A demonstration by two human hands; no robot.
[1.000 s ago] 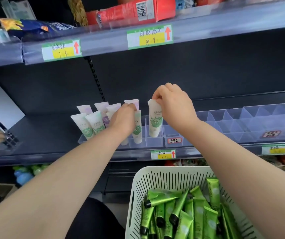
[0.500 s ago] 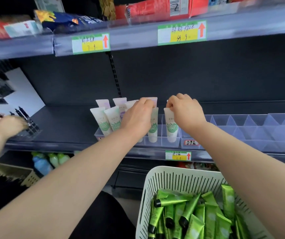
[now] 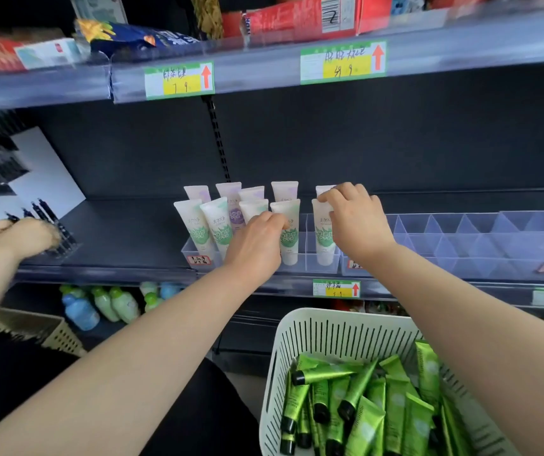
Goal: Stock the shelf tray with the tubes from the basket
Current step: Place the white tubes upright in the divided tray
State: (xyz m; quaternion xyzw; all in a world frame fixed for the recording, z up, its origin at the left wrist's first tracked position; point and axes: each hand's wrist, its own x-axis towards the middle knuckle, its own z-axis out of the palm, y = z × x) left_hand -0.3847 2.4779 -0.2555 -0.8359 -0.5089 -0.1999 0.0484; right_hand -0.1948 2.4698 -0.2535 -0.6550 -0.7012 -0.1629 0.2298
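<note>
1. Head view, right hand: the right hand (image 3: 357, 225) reached over the far end of the tube rows. Its fingers (image 3: 333, 195) were curled tight and pinched the flat top edge of the end tube (image 3: 325, 238), which stood upright, cap down, in the clear tray (image 3: 331, 263).
2. Left hand: the left hand (image 3: 254, 246) was just beside it, back toward the camera. Its fingers (image 3: 275, 220) were bent, their tips against the left edge of the neighbouring tube (image 3: 290, 241). The view did not show whether they gripped that tube or only touched it. Another white tube (image 3: 253, 207) rose behind the knuckles, its lower part hidden.
3. Tray: it sat at the front of the dark shelf (image 3: 132, 235). White tubes with green print filled the front row, the two at the left (image 3: 203, 232) leaning leftward. A back row with purple print (image 3: 235, 213) stood behind them.
4. Basket: the white slotted basket (image 3: 329, 337) was below the shelf, between the forearms, and held a loose heap of green tubes (image 3: 362, 399) with black caps.
5. Surroundings: clear divided compartments (image 3: 461, 245) ran along the shelf to the right of the tray. A yellow price label (image 3: 336, 288) was fixed to the shelf edge beneath the hands. At the far left, another person's hand (image 3: 25, 236) rested on black pens (image 3: 47, 213).
</note>
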